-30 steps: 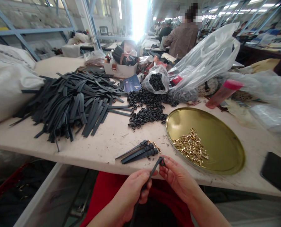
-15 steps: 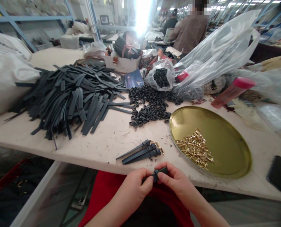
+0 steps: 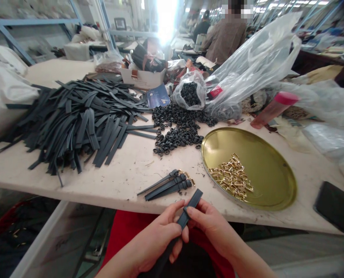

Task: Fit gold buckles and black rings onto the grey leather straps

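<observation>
A dark leather strap [image 3: 193, 200] runs slantwise between my hands, over the table's front edge. My left hand [image 3: 166, 229] is closed around its lower part. The thumb and fingers of my right hand [image 3: 208, 219] pinch it higher up, and its flat end sticks out past them. Whether a loop sits on the strap under my fingers I cannot make out. Just beyond my hands lie several finished-looking straps [image 3: 167, 187] with loops and gold buckles at their right ends. To the right, a round gold tray [image 3: 272, 173] bears a heap of gold buckles [image 3: 232, 177].
A big pile of dark straps [image 3: 73, 119] covers the table's left side. Small black loops [image 3: 177, 139] lie mid-table, more in a clear plastic bag [image 3: 201, 101]. A pink-capped container [image 3: 273, 110] and a phone [image 3: 335, 206] are at right. A person [image 3: 226, 33] sits beyond.
The strap's end has come up and out past my fingers, so more of it shows. My left fingers have opened out somewhat beneath it. The whole view has shifted slightly.
</observation>
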A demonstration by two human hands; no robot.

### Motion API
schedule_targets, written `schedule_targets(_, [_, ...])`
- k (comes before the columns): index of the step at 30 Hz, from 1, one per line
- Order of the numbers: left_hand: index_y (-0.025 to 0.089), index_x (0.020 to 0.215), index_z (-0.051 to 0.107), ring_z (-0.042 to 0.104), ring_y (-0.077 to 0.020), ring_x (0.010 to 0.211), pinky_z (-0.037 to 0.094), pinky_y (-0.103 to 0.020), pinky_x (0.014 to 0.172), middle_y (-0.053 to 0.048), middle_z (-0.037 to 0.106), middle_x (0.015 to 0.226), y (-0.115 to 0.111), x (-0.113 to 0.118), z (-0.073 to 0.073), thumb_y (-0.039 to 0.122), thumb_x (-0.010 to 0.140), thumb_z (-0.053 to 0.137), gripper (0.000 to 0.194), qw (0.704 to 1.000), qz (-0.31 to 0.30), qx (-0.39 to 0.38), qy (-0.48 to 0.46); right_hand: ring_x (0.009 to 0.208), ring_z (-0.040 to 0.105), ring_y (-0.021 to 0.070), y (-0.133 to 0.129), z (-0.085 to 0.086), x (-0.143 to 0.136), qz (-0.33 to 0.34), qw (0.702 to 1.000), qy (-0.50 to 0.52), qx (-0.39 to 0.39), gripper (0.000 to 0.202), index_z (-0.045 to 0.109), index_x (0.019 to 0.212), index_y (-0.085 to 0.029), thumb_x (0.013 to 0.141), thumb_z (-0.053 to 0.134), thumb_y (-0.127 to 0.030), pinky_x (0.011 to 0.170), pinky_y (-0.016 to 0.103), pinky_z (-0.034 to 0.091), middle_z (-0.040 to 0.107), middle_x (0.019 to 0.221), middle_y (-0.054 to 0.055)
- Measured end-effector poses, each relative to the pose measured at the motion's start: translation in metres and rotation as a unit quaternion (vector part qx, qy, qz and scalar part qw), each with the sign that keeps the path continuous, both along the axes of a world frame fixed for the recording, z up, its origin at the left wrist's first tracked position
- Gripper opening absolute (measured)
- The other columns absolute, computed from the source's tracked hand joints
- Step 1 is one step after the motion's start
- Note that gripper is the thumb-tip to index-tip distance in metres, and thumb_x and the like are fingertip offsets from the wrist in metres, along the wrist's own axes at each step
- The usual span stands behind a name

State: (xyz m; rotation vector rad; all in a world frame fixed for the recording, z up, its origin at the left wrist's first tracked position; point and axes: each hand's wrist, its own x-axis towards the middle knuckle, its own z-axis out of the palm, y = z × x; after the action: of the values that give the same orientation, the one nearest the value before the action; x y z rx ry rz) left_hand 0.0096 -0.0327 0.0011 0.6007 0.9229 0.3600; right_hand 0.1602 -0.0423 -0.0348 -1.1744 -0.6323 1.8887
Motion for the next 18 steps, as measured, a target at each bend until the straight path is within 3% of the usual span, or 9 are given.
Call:
schedule_targets(3, [0.017, 0.125, 0.034, 0.033, -0.004, 0.032, 0.023, -0.015, 0.032, 0.008, 0.047, 0.051, -0.001, 0.004, -0.008, 0.039, 0.076, 0.048, 0.056, 0.998, -0.001, 0.049, 0.026, 0.073, 0.056, 0.0143, -0.01, 0.005, -0.005, 0.004, 0.991, -0.082, 0.108, 0.025, 0.055, 0.09, -0.019, 0.072, 0.063, -0.034, 0.067, 0.026, 0.044, 0.061, 0.081, 0.0])
schedule_targets(6, [0.016, 0.095, 0.049, 0.02, -0.003, 0.029, 0.011, -0.015, 0.03, 0.014, 0.029, 0.037, -0.002, 0.007, -0.019, 0.058, 0.065, 0.054, 0.052, 0.992, 0.029, 0.112, 0.049, 0.07, 0.055, 0.0148, -0.005, 0.009, 0.016, 0.027, 0.95, -0.209, 0.23, 0.028, 0.052, 0.098, -0.02, 0.078, 0.054, -0.039, 0.062, 0.026, 0.044, 0.059, 0.079, 0.001])
schedule_targets(8, [0.019, 0.078, 0.046, 0.015, -0.0027, 0.029, 0.008, -0.016, 0.031, 0.015, 0.024, 0.035, -0.003, 0.008, -0.02, 0.059, 0.065, 0.053, 0.043, 0.989, 0.042, 0.131, 0.06, 0.071, 0.054, 0.0154, 0.009, 0.012, 0.046, 0.025, 0.874, -0.401, 0.274, 0.026, 0.053, 0.099, -0.018, 0.082, 0.048, -0.037, 0.064, 0.027, 0.044, 0.059, 0.08, 0.002])
schedule_targets(10, [0.021, 0.071, 0.042, 0.013, -0.0028, 0.03, 0.007, -0.016, 0.033, 0.014, 0.024, 0.035, -0.008, 0.009, -0.014, 0.055, 0.071, 0.049, 0.035, 0.986, 0.036, 0.142, 0.074, 0.076, 0.055, 0.0159, 0.029, 0.014, 0.08, 0.021, 0.745, -0.61, 0.268, 0.02, 0.055, 0.093, -0.018, 0.083, 0.044, -0.032, 0.069, 0.028, 0.043, 0.06, 0.085, 0.004])
schedule_targets(11, [0.021, 0.07, 0.04, 0.013, -0.0028, 0.031, 0.008, -0.016, 0.034, 0.014, 0.026, 0.035, -0.01, 0.011, -0.009, 0.052, 0.073, 0.047, 0.032, 0.984, 0.035, 0.151, 0.083, 0.079, 0.055, 0.0169, 0.04, 0.014, 0.095, 0.017, 0.722, -0.642, 0.257, 0.019, 0.056, 0.092, -0.017, 0.084, 0.043, -0.028, 0.072, 0.029, 0.043, 0.06, 0.089, 0.006])
schedule_targets(14, [0.02, 0.068, 0.039, 0.021, -0.0028, 0.032, 0.013, -0.016, 0.036, 0.011, 0.039, 0.04, -0.018, 0.016, 0.008, 0.044, 0.077, 0.043, 0.025, 0.977, 0.046, 0.179, 0.106, 0.086, 0.055, 0.0195, 0.073, 0.01, 0.122, 0.042, 0.693, -0.679, 0.241, 0.016, 0.06, 0.087, -0.015, 0.082, 0.046, -0.022, 0.078, 0.034, 0.041, 0.061, 0.091, 0.008])
schedule_targets(18, [0.018, 0.071, 0.042, 0.03, -0.0018, 0.033, 0.017, -0.016, 0.036, 0.005, 0.056, 0.06, -0.021, 0.018, 0.015, 0.036, 0.075, 0.042, 0.019, 0.974, 0.057, 0.184, 0.118, 0.088, 0.057, 0.0182, 0.099, 0.001, 0.127, 0.11, 0.691, -0.679, 0.223, 0.021, 0.057, 0.098, -0.015, 0.083, 0.053, -0.029, 0.077, 0.038, 0.047, 0.059, 0.101, 0.005])
